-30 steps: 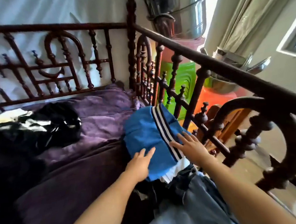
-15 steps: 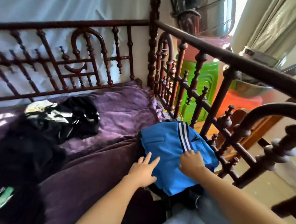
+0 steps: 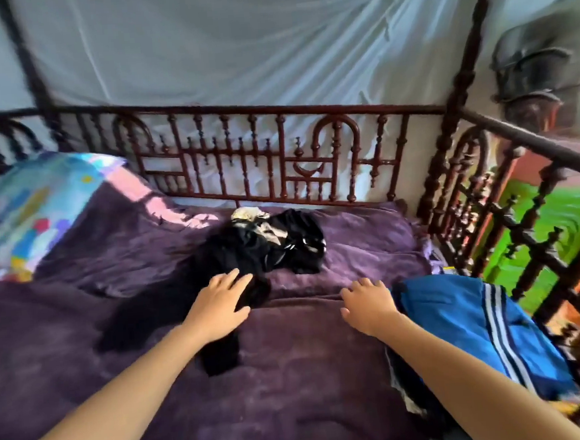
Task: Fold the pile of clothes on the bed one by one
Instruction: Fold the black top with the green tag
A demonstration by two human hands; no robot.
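- Fingers (image 3: 232, 278) of the left hand (image 3: 219, 305) lie straight and slightly apart, palm down on a black garment (image 3: 222, 353). Nothing is pinched yet.
- Right hand (image 3: 366, 305) is palm down over the purple bedspread (image 3: 309, 373), fingers loosely spread and holding nothing. Whether it touches the cover I cannot tell.
- Just beside that hand, toward the right side of the bed, lies a folded blue garment (image 3: 460, 324) with white stripes. It looks finished.
- Step in hand, as I judge it, is fetching the next piece. The next move calls for the left fingers to curl round the black cloth and draw it onto the bedspread between the hands. The right hand would then take a second edge to spread it flat.
- Black garment is bunched. Its long axis runs from the pile of dark clothes (image 3: 276, 241) near the far bed rail (image 3: 274, 112) down toward the person, with the loose end pointing near.
- Patterned pillow (image 3: 30, 210) sits far left, well apart.
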